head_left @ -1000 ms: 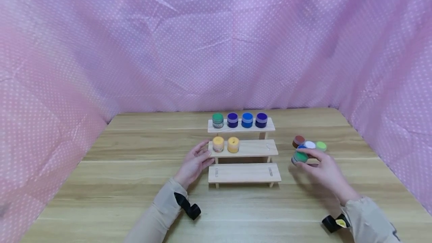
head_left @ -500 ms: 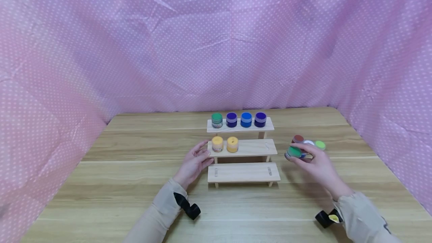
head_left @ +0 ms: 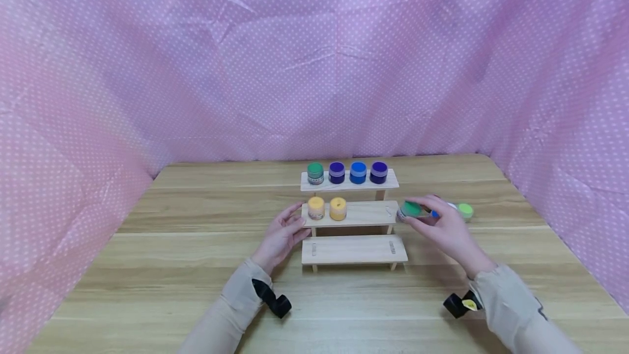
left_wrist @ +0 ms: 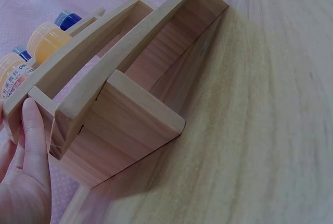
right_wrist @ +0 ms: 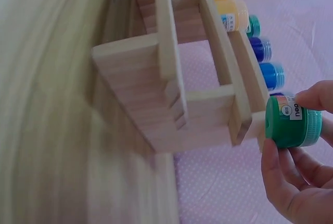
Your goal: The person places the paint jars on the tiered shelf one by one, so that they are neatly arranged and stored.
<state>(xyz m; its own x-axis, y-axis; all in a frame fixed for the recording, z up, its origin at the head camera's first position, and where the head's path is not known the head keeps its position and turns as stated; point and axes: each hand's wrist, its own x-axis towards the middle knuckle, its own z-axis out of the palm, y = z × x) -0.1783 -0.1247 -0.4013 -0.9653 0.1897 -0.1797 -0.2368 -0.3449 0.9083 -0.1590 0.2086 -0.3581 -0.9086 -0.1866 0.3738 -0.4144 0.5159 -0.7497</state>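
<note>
A green paint jar (head_left: 410, 210) is pinched between the thumb and fingers of my right hand (head_left: 448, 234), just off the right end of the middle shelf. The right wrist view shows the jar (right_wrist: 285, 125) tilted on its side, label outward. My left hand (head_left: 279, 238) grips the left end of a three-tier wooden rack (head_left: 354, 250), its thumb against the middle shelf's edge. Two yellow jars (head_left: 338, 209) stand at the left of that middle shelf. On the top shelf sit a green jar (head_left: 315, 173), a blue jar (head_left: 358, 173) and two purple jars (head_left: 379, 173).
Behind my right hand, a light-green-lidded jar (head_left: 464, 211) and partly hidden white and blue jars stand on the wooden table (head_left: 172, 266). A pink dotted cloth (head_left: 314, 59) hangs around the table's back and sides. Black cameras (head_left: 280, 306) are strapped to both wrists.
My right hand has carried the green paint jar leftward and slightly back, away from the loose jars to the rack's right end. The left hand stays at the rack.
</note>
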